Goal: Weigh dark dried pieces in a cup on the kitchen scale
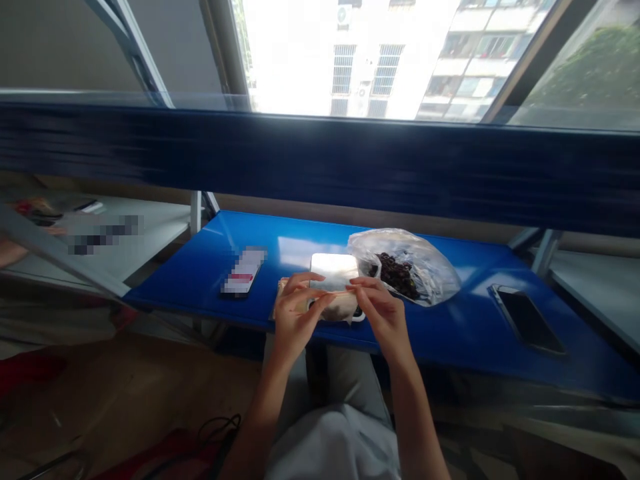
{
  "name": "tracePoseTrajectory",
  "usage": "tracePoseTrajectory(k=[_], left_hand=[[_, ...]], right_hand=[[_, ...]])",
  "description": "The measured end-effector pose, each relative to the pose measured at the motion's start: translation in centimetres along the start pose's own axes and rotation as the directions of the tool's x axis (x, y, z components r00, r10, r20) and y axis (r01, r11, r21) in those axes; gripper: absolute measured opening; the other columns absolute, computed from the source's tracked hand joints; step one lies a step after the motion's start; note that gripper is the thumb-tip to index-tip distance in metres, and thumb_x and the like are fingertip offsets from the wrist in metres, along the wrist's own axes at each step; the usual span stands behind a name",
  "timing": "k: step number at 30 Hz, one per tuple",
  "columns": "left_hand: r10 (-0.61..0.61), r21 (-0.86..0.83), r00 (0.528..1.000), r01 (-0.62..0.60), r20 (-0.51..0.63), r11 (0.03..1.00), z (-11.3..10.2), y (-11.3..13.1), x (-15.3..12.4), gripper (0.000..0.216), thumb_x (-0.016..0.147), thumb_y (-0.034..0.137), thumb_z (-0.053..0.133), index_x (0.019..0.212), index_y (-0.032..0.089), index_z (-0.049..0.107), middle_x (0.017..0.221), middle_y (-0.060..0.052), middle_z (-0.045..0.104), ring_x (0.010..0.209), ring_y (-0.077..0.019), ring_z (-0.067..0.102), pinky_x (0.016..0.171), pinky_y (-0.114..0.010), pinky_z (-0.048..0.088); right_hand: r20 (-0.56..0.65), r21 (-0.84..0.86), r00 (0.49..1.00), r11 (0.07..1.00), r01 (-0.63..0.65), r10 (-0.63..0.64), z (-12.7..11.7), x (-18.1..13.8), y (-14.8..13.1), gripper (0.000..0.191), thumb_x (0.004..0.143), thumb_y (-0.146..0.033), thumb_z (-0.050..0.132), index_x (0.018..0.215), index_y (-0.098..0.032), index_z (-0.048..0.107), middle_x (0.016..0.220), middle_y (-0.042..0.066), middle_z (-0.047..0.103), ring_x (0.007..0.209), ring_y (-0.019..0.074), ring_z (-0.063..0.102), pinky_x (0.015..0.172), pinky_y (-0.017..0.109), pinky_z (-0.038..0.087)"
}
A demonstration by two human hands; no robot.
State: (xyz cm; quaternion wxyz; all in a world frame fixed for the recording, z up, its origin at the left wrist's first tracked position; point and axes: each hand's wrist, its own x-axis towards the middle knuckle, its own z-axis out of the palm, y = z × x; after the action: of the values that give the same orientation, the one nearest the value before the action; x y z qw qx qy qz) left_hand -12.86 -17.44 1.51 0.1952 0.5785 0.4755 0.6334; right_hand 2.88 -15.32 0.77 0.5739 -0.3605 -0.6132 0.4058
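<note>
My left hand (296, 310) and my right hand (381, 312) meet above the near edge of a blue table (200, 273). Fingers and thumbs of both pinch the upper edge of a thin, beige, cloth-like piece (340, 308), stretched between them. I cannot make out whether it is a pouch or a flat sheet. Just behind it a pale, shiny, round-cornered object (334, 267) reflects the light; its lower part is hidden. Beige material (278, 297) lies beside my left hand, mostly covered. Beyond my right hand, a clear plastic bag (435, 273) lies open around small dark pieces (399, 273).
A phone (245, 272) with a lit screen lies at the left, and another phone (530, 320) with a dark screen at the right. A dark blue beam (320, 160) crosses above the table's back. Another person's arm (11, 252) rests by the white table (160, 223) at left.
</note>
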Motion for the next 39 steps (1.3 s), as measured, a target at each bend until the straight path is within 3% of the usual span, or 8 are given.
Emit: tracePoseTrajectory(k=[3,9,14,21,24,31,39], left_hand=[[-0.008,-0.023,1.000,0.008,-0.006,1.000,0.2,0.0,-0.1,0.012,0.075,0.029,0.070,0.068,0.020,0.071,0.086,-0.006,0.066,0.085,-0.0181,0.062,0.077,-0.031,0.049],[0.035,-0.022,0.999,-0.035,0.007,0.999,0.4,0.5,-0.7,0.010,0.073,0.029,0.073,0.068,0.021,0.073,0.089,-0.005,0.069,0.089,-0.0194,0.063,0.077,-0.031,0.049],[0.042,0.035,0.996,-0.045,0.075,0.998,0.2,1.3,-1.2,0.015,0.083,0.028,0.061,0.081,0.024,0.076,0.098,-0.006,0.070,0.098,-0.0214,0.061,0.084,-0.035,0.048],[0.033,0.019,0.998,-0.033,-0.046,0.999,0.6,1.2,-1.6,0.020,0.085,0.028,0.058,0.075,0.021,0.074,0.087,-0.005,0.066,0.086,-0.0179,0.060,0.081,-0.033,0.049],[0.020,-0.017,1.000,-0.020,-0.011,1.000,0.7,1.4,-1.8,0.019,0.085,0.027,0.058,0.076,0.021,0.073,0.087,-0.005,0.064,0.085,-0.0168,0.060,0.080,-0.030,0.048],[0.005,-0.057,0.998,-0.001,0.057,0.998,0.3,1.8,-1.9,0.019,0.087,0.029,0.056,0.080,0.021,0.072,0.091,-0.006,0.065,0.091,-0.0188,0.060,0.085,-0.032,0.046],[-0.059,-0.051,0.990,0.066,0.130,0.997,0.6,2.1,-1.8,0.014,0.079,0.029,0.066,0.071,0.019,0.068,0.089,-0.006,0.063,0.092,-0.0189,0.060,0.084,-0.029,0.047]], right_hand=[[-0.094,-0.051,0.995,0.998,0.035,-0.040,0.0,-0.2,0.2,0.016,0.080,-0.033,0.066,0.068,-0.023,0.070,0.087,0.005,0.064,0.089,0.0196,0.060,0.080,0.034,0.046],[-0.160,-0.200,0.982,0.978,0.067,-0.100,0.5,-0.4,-0.3,0.021,0.082,-0.033,0.061,0.065,-0.021,0.063,0.083,0.004,0.056,0.084,0.0179,0.054,0.071,0.030,0.043],[-0.207,-0.158,0.978,0.987,-0.001,-0.032,0.6,-0.8,-0.1,0.022,0.084,-0.036,0.058,0.069,-0.020,0.062,0.089,0.005,0.053,0.087,0.0186,0.052,0.068,0.029,0.043],[-0.008,0.048,0.999,0.998,-0.043,0.043,0.6,-1.1,-0.3,0.022,0.082,-0.043,0.058,0.075,-0.022,0.058,0.098,0.005,0.055,0.092,0.0194,0.055,0.072,0.030,0.045],[0.020,0.057,0.996,0.994,-0.088,0.087,0.8,-1.1,-0.5,0.022,0.075,-0.041,0.067,0.080,-0.023,0.056,0.102,0.005,0.055,0.092,0.0192,0.055,0.075,0.030,0.045],[0.113,0.145,0.989,0.983,-0.113,0.097,0.8,-1.3,-0.1,0.019,0.082,-0.041,0.061,0.079,-0.023,0.059,0.099,0.005,0.057,0.095,0.0195,0.056,0.075,0.029,0.045],[0.080,0.101,0.997,0.995,-0.020,0.012,0.5,-1.8,-0.9,0.020,0.080,-0.042,0.063,0.074,-0.023,0.061,0.089,0.005,0.056,0.095,0.0214,0.054,0.082,0.035,0.044]])
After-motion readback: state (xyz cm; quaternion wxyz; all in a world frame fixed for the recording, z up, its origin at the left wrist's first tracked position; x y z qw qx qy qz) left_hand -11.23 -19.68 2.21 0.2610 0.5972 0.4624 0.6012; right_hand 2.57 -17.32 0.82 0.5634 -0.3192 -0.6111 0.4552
